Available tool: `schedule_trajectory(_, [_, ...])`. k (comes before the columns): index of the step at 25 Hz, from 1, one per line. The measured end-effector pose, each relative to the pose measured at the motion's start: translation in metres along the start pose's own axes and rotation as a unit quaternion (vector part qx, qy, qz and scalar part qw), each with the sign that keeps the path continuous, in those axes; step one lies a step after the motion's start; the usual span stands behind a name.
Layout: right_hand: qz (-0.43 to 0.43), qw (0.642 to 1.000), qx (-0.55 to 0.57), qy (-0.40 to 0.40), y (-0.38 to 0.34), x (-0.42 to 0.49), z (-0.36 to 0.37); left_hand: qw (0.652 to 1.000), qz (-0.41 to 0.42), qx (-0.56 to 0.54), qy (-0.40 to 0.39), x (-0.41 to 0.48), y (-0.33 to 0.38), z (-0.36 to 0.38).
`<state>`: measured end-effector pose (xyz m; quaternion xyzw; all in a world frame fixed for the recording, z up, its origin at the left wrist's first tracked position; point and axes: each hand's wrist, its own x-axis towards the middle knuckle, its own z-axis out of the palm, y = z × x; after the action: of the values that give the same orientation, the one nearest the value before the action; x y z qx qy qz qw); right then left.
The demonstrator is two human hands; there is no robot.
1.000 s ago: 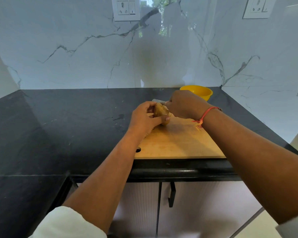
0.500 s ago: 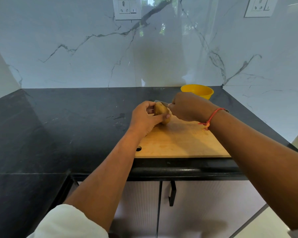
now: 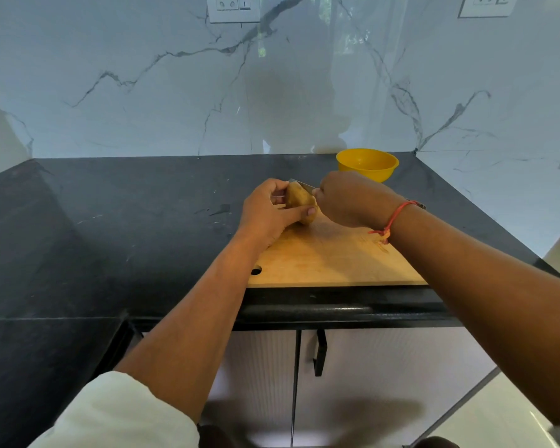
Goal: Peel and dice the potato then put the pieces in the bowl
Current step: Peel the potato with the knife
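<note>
Potato [image 3: 299, 203]: one, brownish-yellow, at the far left corner of the cutting board [image 3: 330, 260]. It is held between both hands; whether its lower end touches the board cannot be told.

Left hand [image 3: 267, 213]: curled round the potato from the left, thumb along the near side, fingertips pinching the far side.

Right hand [image 3: 346, 198]: closed in a fist just right of the potato, knuckles up, gripping a knife [image 3: 301, 184]. The handle is hidden inside the fist. A short length of grey blade shows, lying across the top far edge of the potato and pointing left.

Bowl [image 3: 367, 161]: one, yellow, round, upright on the countertop [image 3: 110, 221] beyond the board's far right corner, close to the wall. The right hand covers part of its near wall. The part of the inside that shows is plain yellow.

Cutting board: pale wood, rectangular, flat on the countertop, near edge along the counter's front lip, hanging hole at the near left corner.

Countertop: black stone with faint pale marks.

Backsplash [image 3: 175, 92]: white marble with grey veins, carrying two socket plates at the top.

Thread bracelet [image 3: 393, 219]: red-orange, on the right wrist.

Sleeve [image 3: 117, 415]: white, on the left arm, at the lower edge.
</note>
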<state>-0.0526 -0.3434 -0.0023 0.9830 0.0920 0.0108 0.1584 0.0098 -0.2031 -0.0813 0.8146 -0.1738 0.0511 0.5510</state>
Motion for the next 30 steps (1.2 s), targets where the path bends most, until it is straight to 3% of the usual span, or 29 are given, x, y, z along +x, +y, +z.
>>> schedule_trajectory(8, [-0.029,0.999,-0.018,-0.027,-0.004,-0.001,0.004,1.0,0.012,0.019,-0.004,-0.002,0.002,0.002])
schedule_trajectory(23, [0.006,0.993,0.092,-0.07,-0.004,-0.017,-0.007,0.999,-0.017,-0.023,-0.017,-0.001,0.002,0.001])
schedule_trajectory(30, [-0.012,0.993,0.075,-0.085,-0.005,-0.023,-0.01,0.999,-0.012,-0.032,-0.02,-0.002,0.001,-0.001])
